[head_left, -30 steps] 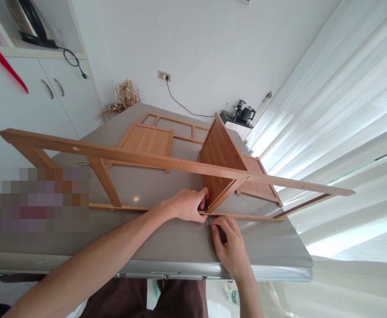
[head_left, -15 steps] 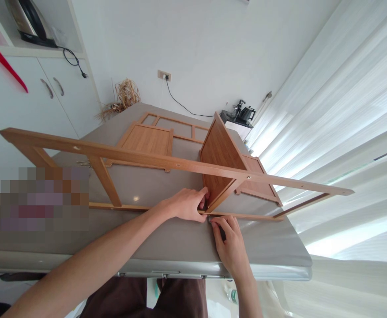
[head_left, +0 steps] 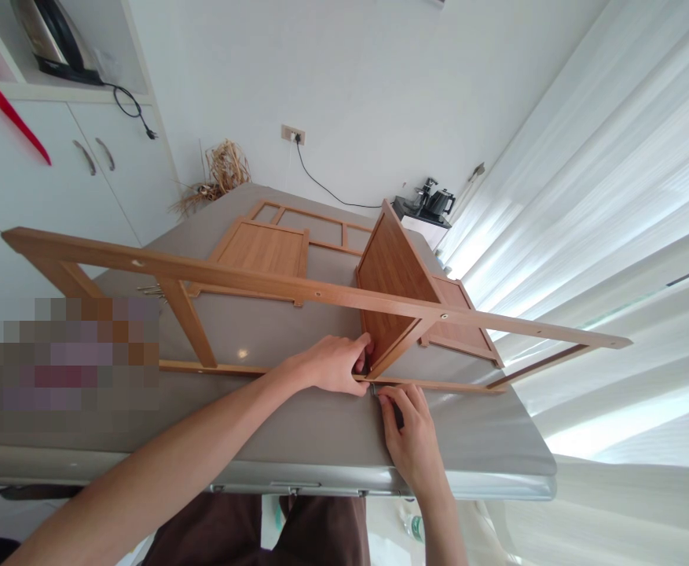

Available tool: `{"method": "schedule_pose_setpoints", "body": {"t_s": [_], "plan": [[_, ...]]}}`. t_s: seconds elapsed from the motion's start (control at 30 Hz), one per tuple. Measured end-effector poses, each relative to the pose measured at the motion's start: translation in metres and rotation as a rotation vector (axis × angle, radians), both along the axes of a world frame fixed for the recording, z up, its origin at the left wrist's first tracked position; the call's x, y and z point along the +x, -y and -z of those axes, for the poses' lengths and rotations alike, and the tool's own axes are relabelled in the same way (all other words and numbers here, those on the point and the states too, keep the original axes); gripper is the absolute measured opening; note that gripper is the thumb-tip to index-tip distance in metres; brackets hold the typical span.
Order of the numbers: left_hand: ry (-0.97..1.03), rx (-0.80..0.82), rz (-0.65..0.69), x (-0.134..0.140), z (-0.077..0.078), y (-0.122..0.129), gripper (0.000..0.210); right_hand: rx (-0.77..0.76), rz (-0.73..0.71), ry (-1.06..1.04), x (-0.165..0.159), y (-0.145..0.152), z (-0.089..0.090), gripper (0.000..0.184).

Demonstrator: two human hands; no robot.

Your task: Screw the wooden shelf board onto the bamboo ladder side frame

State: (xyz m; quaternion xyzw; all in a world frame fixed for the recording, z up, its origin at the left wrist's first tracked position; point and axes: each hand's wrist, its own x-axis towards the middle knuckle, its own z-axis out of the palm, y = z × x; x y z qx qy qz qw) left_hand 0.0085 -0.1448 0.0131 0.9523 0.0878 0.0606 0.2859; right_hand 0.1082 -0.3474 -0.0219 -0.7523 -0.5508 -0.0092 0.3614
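Note:
A wooden ladder-like side frame (head_left: pixel 243 277) stands on its long edge across the table, with a wooden shelf panel (head_left: pixel 394 271) upright against it. My left hand (head_left: pixel 338 364) is closed around the lower rail of that frame, right beside the panel's near corner. My right hand (head_left: pixel 408 420) is just to the right, in front of the same rail. Its thumb and fingers pinch a small metal hex key (head_left: pixel 373 390), whose end meets the rail at the panel's joint. Most of the key is hidden by the fingers.
Behind lie another wooden panel (head_left: pixel 267 251), a second open frame (head_left: pixel 312 224) and a further panel (head_left: pixel 462 318) on the grey-covered table (head_left: pixel 297 428). Thin metal pieces (head_left: pixel 151 291) lie at the left, near a blurred patch. White curtains (head_left: pixel 627 236) hang at the right.
Almost nothing differs. My right fingers and the hex key have shifted very slightly to the right; my left hand holds the same spot.

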Motion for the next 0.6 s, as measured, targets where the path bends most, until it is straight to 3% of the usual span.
{"method": "schedule_pose_setpoints", "body": {"t_s": [0.6], "plan": [[0.006,-0.006,0.012,0.0005,0.0022,-0.0013,0.042,0.006,-0.031,0.061,0.0033,0.0005,0.0031,0.017]]}}
